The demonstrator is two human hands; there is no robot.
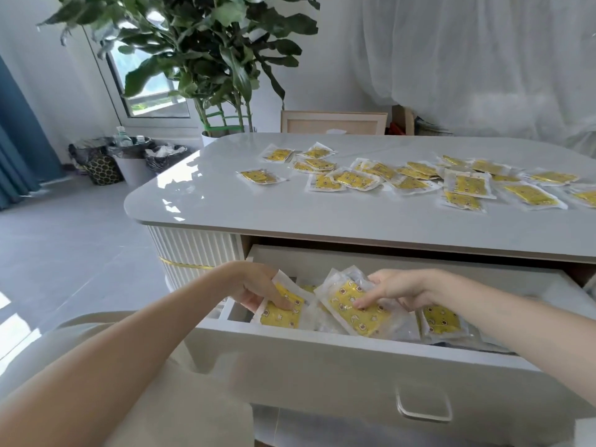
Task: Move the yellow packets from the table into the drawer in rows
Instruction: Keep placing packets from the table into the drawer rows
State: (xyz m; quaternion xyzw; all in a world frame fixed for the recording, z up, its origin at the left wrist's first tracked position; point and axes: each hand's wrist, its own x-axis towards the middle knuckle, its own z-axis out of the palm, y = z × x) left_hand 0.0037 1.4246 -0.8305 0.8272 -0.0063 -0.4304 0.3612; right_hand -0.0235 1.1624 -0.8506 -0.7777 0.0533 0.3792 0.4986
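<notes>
Both my hands reach into the open white drawer (354, 353) under the table. My left hand (258, 287) grips a yellow packet (282, 314) at the drawer's left end, thumb on top and fingers beneath. My right hand (396, 290) presses its fingers on a tilted yellow packet (361, 309) in the drawer's middle. Another packet (442, 319) stands to the right inside the drawer. Several yellow packets (412, 179) lie scattered over the glossy white table (225, 201), mostly at the right and centre.
The drawer front has a recessed handle (424, 406). A large potted plant (209, 66) stands behind the table's left corner. Waste bins (129, 159) sit on the floor at the left. A wooden chair back (333, 122) shows beyond the table.
</notes>
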